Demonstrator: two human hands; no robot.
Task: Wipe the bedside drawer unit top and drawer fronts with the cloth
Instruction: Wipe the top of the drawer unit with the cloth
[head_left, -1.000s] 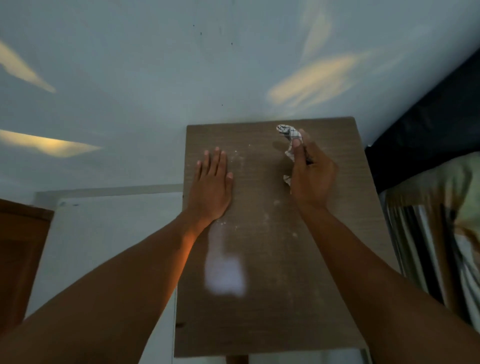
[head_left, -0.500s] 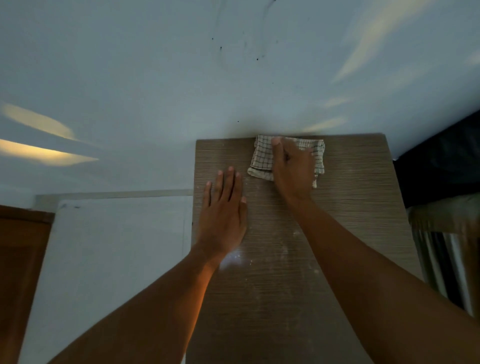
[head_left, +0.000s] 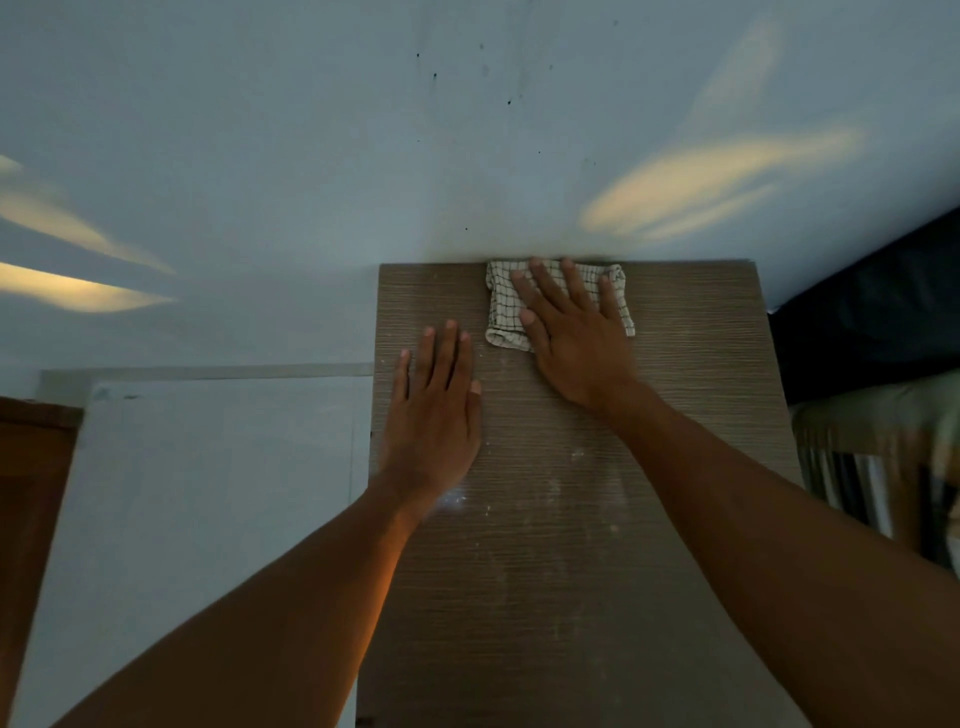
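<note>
A second ago your right hand (head_left: 576, 343) had the cloth (head_left: 501, 312) bunched up in its fingers, off the back edge. Now the cloth lies opened out as a flat folded pad, and your hand sits on top of it, palm down, fingers straight and spread wide, pressing rather than gripping. Compared with half a second ago the pad is in much the same spot, but your fingers have fanned apart across it. Your left hand (head_left: 434, 410) is flat as before, fingers straight and close together, resting on the left part of the drawer unit top (head_left: 701, 415).

The cloth is pale with a thin dark check. Its left side and far right corner show around your hand, and the near left corner is rolled over into a soft fold. It lies at the back of the top, a little right of centre, with its far edge right against the wall (head_left: 311, 156).

The wood-grain top carries pale dust specks (head_left: 561, 483) in the middle and near your left wrist. Bare surface lies to the right of the cloth as far as the right edge, and all the way toward you. Past the right edge is the bed (head_left: 883, 441); past the left edge the top drops to a white panel (head_left: 208, 493).
</note>
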